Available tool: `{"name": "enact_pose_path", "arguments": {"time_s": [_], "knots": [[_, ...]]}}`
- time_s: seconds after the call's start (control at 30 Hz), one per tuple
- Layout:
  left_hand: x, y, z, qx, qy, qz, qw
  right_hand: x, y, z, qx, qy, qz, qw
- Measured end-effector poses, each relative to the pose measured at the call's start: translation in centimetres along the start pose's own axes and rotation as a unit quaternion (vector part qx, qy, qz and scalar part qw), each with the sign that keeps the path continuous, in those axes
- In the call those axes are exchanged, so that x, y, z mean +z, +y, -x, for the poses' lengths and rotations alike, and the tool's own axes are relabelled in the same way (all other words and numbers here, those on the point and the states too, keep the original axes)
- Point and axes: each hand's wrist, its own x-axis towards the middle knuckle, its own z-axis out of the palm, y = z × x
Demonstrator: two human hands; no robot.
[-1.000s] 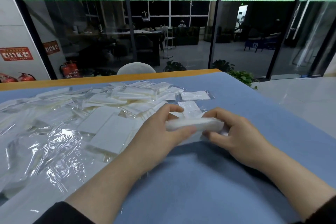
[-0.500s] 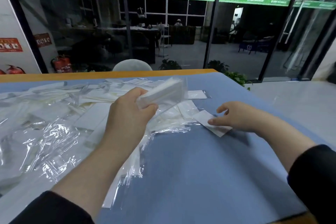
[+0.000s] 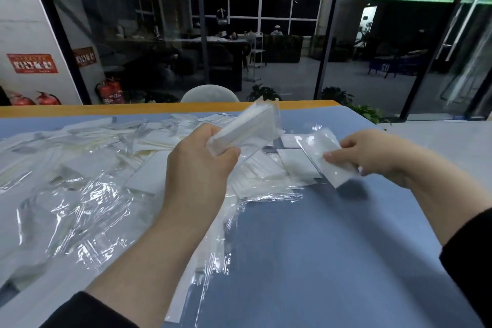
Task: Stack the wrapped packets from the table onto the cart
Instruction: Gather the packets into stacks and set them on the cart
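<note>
1. The table (image 3: 306, 261) is topped in blue, with an orange wooden strip along its far edge.
2. A wide heap of wrapped packets (image 3: 87, 157) covers its left half, flat white squares in clear sleeves lying at all angles and overlapping.
3. Crinkled clear plastic wrap (image 3: 80, 208) spreads over the near-left part, catching the light.
4. A few more white packets (image 3: 295, 161) lie flat near the middle, at the heap's right fringe.
5. The near-right part shows bare blue.
</note>
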Motion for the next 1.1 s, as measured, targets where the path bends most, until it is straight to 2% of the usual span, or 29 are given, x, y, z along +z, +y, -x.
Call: {"name": "enact_pose_path", "arguments": {"time_s": [0.1,0.33,0.53,0.67,0.77,1.03,1.1], "knots": [[-0.3,-0.1,-0.3,-0.007,0.023,0.002,1.000,0.4,-2.5,-0.4,-0.033,-0.027,-0.084,0.996],[-1.2,0.2,-0.7,-0.002,0.060,-0.003,0.998,6.3,-8.0,-1.6,-0.067,-0.083,0.121,0.987],[-1.5,-0.1,-1.2,-0.007,0.075,-0.005,0.997,7.6,-9.6,-1.3,-0.050,-0.089,0.160,0.982],[-1.5,0.0,-1.4,-0.002,0.080,-0.010,0.997,8.0,-10.0,-0.9,-0.069,-0.091,0.130,0.985],[-1.7,0.0,-1.4,0.002,0.081,-0.003,0.997,8.0,-9.7,-0.7,-0.075,-0.083,0.067,0.991],[-1.8,0.4,-1.2,-0.009,0.078,0.025,0.997,3.2,-6.2,1.9,-0.109,-0.017,-0.111,0.988],[-1.7,0.5,-1.1,-0.011,0.077,0.029,0.997,1.8,-4.9,2.7,-0.127,0.006,-0.123,0.984]]}}
